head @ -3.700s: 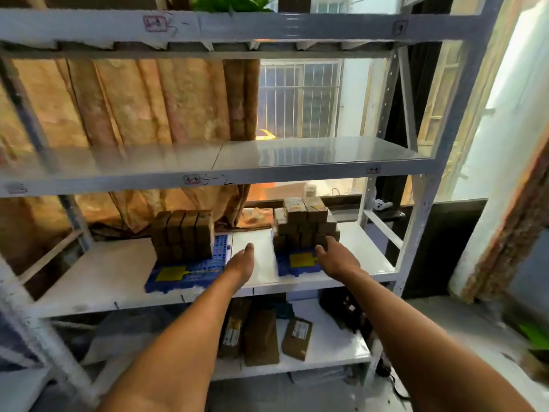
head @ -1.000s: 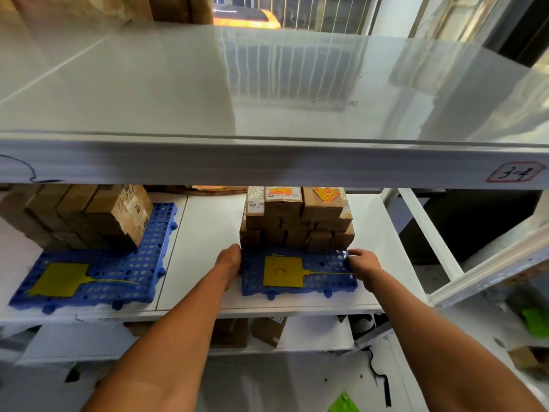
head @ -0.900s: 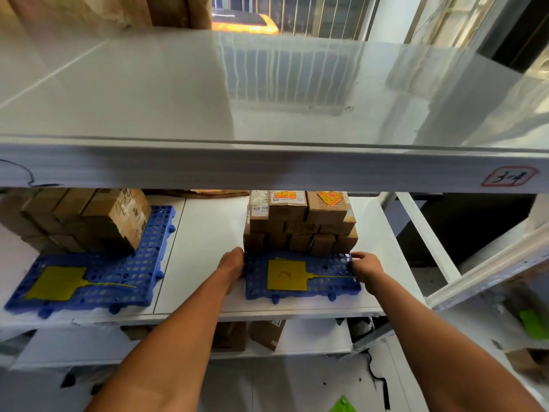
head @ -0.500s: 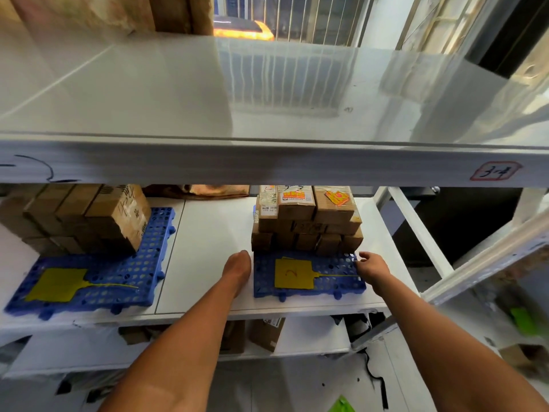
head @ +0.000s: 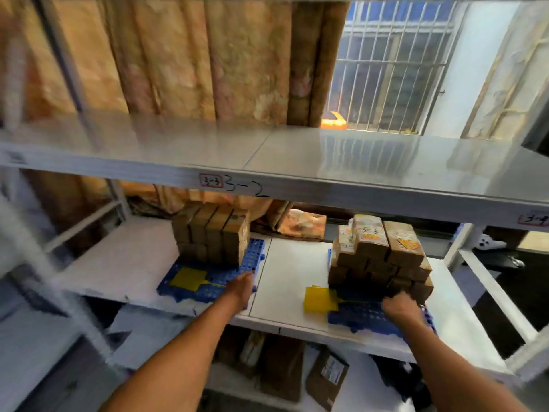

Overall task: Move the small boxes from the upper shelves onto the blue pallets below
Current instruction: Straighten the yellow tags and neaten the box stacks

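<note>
On the middle shelf (head: 294, 281) two blue pallets (head: 208, 281) carry the small boxes (head: 377, 257). The right hand (head: 399, 306), curled at the right stack's foot, is nearer; the left hand (head: 242, 286) rests on the left pallet; both grips blurred, unclear.

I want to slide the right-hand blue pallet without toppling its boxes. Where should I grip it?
Probably grip the right pallet low by its bare front rim, coming from the open shelf front; the box stack fills its rear, so the top offers no hold.

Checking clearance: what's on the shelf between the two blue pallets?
Head view: mostly bare white shelf between left pallet and right pallet; only the yellow tag juts in.
</note>
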A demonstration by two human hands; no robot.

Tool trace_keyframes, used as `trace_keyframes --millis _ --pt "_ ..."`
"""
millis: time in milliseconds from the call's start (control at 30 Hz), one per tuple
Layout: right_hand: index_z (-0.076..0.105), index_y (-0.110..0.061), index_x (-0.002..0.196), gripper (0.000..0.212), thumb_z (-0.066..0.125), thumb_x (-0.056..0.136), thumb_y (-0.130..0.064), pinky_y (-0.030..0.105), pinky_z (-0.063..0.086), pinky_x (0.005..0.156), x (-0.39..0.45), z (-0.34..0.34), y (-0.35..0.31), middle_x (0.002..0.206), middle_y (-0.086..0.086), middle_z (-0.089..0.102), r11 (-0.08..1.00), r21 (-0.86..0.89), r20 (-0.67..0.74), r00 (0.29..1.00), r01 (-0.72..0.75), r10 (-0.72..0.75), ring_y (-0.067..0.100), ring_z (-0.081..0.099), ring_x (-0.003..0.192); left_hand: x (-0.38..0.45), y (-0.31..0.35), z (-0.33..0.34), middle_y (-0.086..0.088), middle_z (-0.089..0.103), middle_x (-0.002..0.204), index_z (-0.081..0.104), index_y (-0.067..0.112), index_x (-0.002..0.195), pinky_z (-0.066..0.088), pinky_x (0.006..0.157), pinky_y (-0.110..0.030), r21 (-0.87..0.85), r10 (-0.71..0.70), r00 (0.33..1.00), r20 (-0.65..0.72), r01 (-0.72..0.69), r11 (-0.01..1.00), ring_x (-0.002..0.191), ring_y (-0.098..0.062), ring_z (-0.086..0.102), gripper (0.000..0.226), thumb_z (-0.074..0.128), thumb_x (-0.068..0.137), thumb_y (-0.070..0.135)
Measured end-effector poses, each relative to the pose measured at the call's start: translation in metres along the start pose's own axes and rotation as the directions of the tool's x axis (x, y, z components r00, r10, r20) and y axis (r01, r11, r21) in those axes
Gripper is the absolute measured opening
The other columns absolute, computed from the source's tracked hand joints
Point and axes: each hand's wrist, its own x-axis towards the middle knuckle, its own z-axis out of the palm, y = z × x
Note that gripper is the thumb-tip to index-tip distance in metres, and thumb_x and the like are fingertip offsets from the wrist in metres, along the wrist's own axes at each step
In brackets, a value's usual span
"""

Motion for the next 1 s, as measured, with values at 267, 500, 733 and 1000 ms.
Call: trace_keyframes --millis 267,500,733,1000 --pt "0.058 0.004 0.14 0.044 0.045 0.102 -0.016 0.046 0.043 0.112 -0.034 0.04 0.004 0.145 0.023 0.057 0.973 -0.086 -0.059 0.976 -0.213 0.208 0.039 0.053 0.136 0.033 -0.058 -0.105 -0.027 0.048 0.148 0.052 -0.012 0.137 0.038 0.11 -0.041 0.014 -0.091 0.993 -0.075 0.092 0.996 0.133 -0.038 0.048 0.046 0.036 0.11 0.021" --pt "0.062 0.0 0.133 0.038 0.052 0.102 -0.021 0.047 0.047 0.104 -0.051 0.063 -0.039 0.139 0.027 0.06 0.974 0.033 -0.179 0.957 -0.226 0.228 0.044 0.057 0.13 0.075 -0.04 -0.057 -0.001 0.047 0.078 0.052 0.015 0.088 0.029 0.057 -0.028 -0.126 -0.095 0.961 0.261 0.132 0.983 0.072 -0.016 0.046 0.022 0.04 0.107 0.015" --pt "0.054 0.003 0.143 0.051 0.048 0.107 -0.033 0.045 0.04 0.111 -0.012 0.061 -0.035 0.147 0.025 0.054 0.851 0.373 -0.075 0.902 -0.37 0.426 0.043 0.049 0.137 0.079 -0.038 0.057 -0.013 0.06 0.094 0.063 0.012 0.097 0.045 0.078 -0.032 0.034 -0.131 0.889 0.439 0.13 0.991 0.088 -0.023 0.059 0.03 0.038 0.104 0.027" --pt "0.059 -0.001 0.135 0.063 0.064 0.092 -0.047 0.044 0.049 0.104 0.038 0.064 -0.023 0.136 0.023 0.062 0.676 0.636 0.114 0.911 -0.373 0.395 0.044 0.059 0.125 0.075 -0.051 0.145 -0.012 0.055 0.144 0.059 0.024 0.135 0.038 0.112 -0.043 0.479 0.063 0.907 0.417 -0.278 0.833 0.13 -0.033 0.049 0.043 0.035 0.102 0.039"
